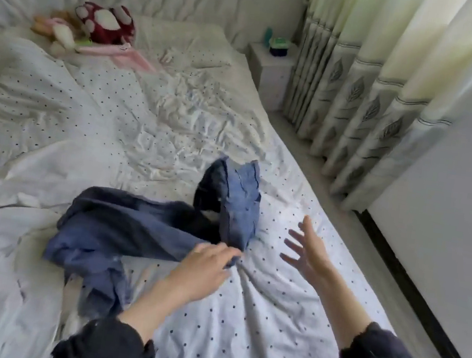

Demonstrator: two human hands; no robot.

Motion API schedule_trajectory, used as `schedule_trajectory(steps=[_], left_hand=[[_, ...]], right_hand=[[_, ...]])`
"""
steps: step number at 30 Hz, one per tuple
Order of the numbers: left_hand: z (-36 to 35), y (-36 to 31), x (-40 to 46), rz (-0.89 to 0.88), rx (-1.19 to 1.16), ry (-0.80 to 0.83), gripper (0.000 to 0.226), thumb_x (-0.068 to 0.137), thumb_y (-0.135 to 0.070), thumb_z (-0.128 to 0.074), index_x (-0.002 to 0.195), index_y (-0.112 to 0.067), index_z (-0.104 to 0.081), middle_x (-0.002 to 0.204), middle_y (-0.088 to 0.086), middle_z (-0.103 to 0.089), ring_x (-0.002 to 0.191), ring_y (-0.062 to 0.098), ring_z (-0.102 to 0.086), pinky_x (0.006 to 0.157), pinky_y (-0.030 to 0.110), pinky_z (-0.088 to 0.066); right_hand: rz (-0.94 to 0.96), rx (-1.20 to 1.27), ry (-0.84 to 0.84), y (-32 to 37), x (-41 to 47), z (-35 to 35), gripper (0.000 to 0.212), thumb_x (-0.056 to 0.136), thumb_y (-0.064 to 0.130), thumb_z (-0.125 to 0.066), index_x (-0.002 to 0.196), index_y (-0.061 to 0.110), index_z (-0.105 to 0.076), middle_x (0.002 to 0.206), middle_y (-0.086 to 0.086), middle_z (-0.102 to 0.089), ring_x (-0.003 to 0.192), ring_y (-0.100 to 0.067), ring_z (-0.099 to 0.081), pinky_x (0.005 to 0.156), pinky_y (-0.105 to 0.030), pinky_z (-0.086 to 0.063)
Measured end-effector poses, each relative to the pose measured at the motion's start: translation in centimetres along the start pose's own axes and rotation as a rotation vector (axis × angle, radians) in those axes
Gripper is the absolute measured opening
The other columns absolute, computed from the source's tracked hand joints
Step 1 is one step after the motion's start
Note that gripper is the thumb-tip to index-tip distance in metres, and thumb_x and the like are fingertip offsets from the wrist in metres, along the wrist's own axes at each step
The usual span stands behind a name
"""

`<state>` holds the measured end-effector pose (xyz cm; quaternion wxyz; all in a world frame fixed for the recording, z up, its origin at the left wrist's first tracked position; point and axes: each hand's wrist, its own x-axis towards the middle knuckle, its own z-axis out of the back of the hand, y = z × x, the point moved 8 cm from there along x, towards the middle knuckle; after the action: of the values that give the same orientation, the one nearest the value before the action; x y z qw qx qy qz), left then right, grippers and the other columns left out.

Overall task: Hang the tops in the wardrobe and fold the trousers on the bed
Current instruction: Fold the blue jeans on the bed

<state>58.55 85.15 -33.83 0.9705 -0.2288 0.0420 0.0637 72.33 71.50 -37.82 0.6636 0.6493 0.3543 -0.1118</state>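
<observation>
Blue denim trousers (130, 233) lie crumpled on the dotted white bed sheet (253, 327), one part standing up in a blurred fold (238, 197). My left hand (204, 265) grips the denim at its near right edge, fingers curled into the cloth. To the right, my right hand (306, 249) hovers over the sheet with fingers spread, apart from the trousers. Both forearms wear dark sleeves. No tops or wardrobe interior show.
Plush toys (98, 26) and pink cloth lie near the headboard. A rumpled duvet (24, 124) covers the bed's left side. A white nightstand (271, 68) stands by the leaf-patterned curtains (369, 106). A white panel (452, 209) rises at right beside the floor strip.
</observation>
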Motion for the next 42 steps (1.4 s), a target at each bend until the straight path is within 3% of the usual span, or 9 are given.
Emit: schedule_trajectory(steps=[2, 7, 11, 17, 20, 26, 30, 34, 42], left_hand=[[-6.3, -2.1, 0.9, -0.035, -0.048, 0.280, 0.038, 0.096, -0.023, -0.049, 0.134, -0.019, -0.047, 0.130, -0.001, -0.046, 0.126, 0.015, -0.036, 0.104, 0.026, -0.027], [-5.7, 0.0, 3.5, 0.060, 0.127, -0.006, 0.050, 0.094, -0.019, -0.049, 0.142, -0.017, -0.036, 0.146, -0.001, -0.033, 0.140, 0.012, -0.019, 0.113, 0.025, -0.008], [-5.0, 7.3, 4.4, 0.315, 0.411, 0.147, 0.074, 0.091, -0.036, -0.054, 0.150, -0.021, -0.010, 0.157, 0.000, -0.006, 0.146, 0.021, 0.003, 0.116, 0.044, -0.004], [-7.1, 11.1, 3.8, 0.287, 0.609, 0.264, 0.039, 0.093, -0.035, -0.050, 0.130, -0.026, -0.048, 0.141, -0.009, -0.042, 0.144, 0.013, -0.010, 0.115, 0.048, 0.001], [-5.5, 10.7, 3.8, 0.284, 0.471, 0.066, 0.025, 0.091, -0.028, -0.053, 0.112, -0.018, -0.061, 0.122, -0.001, -0.061, 0.136, 0.015, -0.032, 0.113, 0.032, -0.014], [10.7, 11.7, 8.1, 0.448, 0.192, -0.462, 0.009, 0.089, -0.009, -0.055, 0.094, -0.004, -0.059, 0.099, 0.017, -0.061, 0.097, 0.035, -0.053, 0.070, 0.040, -0.039], [20.1, 12.0, 10.4, 0.488, 0.190, -0.620, 0.005, 0.089, -0.009, -0.054, 0.089, -0.005, -0.057, 0.099, 0.017, -0.060, 0.096, 0.035, -0.052, 0.068, 0.040, -0.039], [28.0, 11.1, 12.0, 0.462, 0.220, -0.787, 0.006, 0.090, -0.012, -0.055, 0.090, -0.007, -0.058, 0.103, 0.014, -0.056, 0.097, 0.034, -0.052, 0.068, 0.041, -0.040], [33.2, 8.6, 12.3, 0.303, 0.205, -1.032, 0.013, 0.084, 0.002, -0.058, 0.096, -0.001, -0.059, 0.104, 0.018, -0.054, 0.081, 0.042, -0.053, 0.065, 0.042, -0.036]], right_hand=[[-0.124, -0.015, -0.003, -4.1, 0.4, 3.4, 0.065, 0.095, 0.055, -0.034, 0.147, 0.016, -0.026, 0.149, -0.009, -0.034, 0.131, -0.032, -0.040, 0.098, -0.050, -0.041], [-0.185, -0.165, -0.019, -8.1, 2.3, 6.3, 0.062, 0.091, 0.055, -0.045, 0.140, 0.017, -0.036, 0.142, -0.004, -0.040, 0.117, -0.025, -0.048, 0.097, -0.049, -0.044], [-0.196, -0.156, -0.151, -8.5, 4.7, 6.5, 0.063, 0.087, 0.048, -0.060, 0.135, 0.014, -0.036, 0.135, -0.003, -0.043, 0.114, -0.025, -0.046, 0.093, -0.049, -0.045], [-0.477, 0.192, -0.185, -12.5, 7.2, 5.2, 0.036, 0.093, 0.032, -0.058, 0.119, 0.009, -0.046, 0.122, -0.010, -0.044, 0.114, -0.033, -0.050, 0.088, -0.051, -0.047], [-0.461, 0.277, -0.270, -11.3, 8.1, 4.9, 0.004, 0.096, 0.007, -0.047, 0.093, 0.006, -0.050, 0.099, -0.014, -0.055, 0.091, -0.031, -0.058, 0.078, -0.043, -0.050], [-0.119, 0.341, -0.152, 4.6, 11.1, -1.4, 0.006, 0.093, -0.002, -0.047, 0.092, 0.003, -0.048, 0.077, -0.013, -0.050, 0.051, -0.017, -0.061, 0.049, -0.024, -0.054], [0.055, 0.291, -0.073, 15.6, 10.8, -5.9, 0.004, 0.090, -0.006, -0.050, 0.089, -0.002, -0.051, 0.087, -0.020, -0.052, 0.078, -0.034, -0.063, 0.083, -0.050, -0.053], [0.123, 0.281, -0.048, 23.8, 10.7, -8.5, 0.015, 0.090, -0.004, -0.053, 0.078, -0.003, -0.045, 0.094, -0.025, -0.057, 0.069, -0.034, -0.062, 0.067, -0.040, -0.056], [0.249, 0.481, 0.227, 32.4, 9.0, -11.4, 0.021, 0.096, 0.000, -0.047, 0.116, 0.001, -0.047, 0.094, -0.018, -0.062, 0.072, -0.024, -0.064, 0.058, -0.033, -0.056]])
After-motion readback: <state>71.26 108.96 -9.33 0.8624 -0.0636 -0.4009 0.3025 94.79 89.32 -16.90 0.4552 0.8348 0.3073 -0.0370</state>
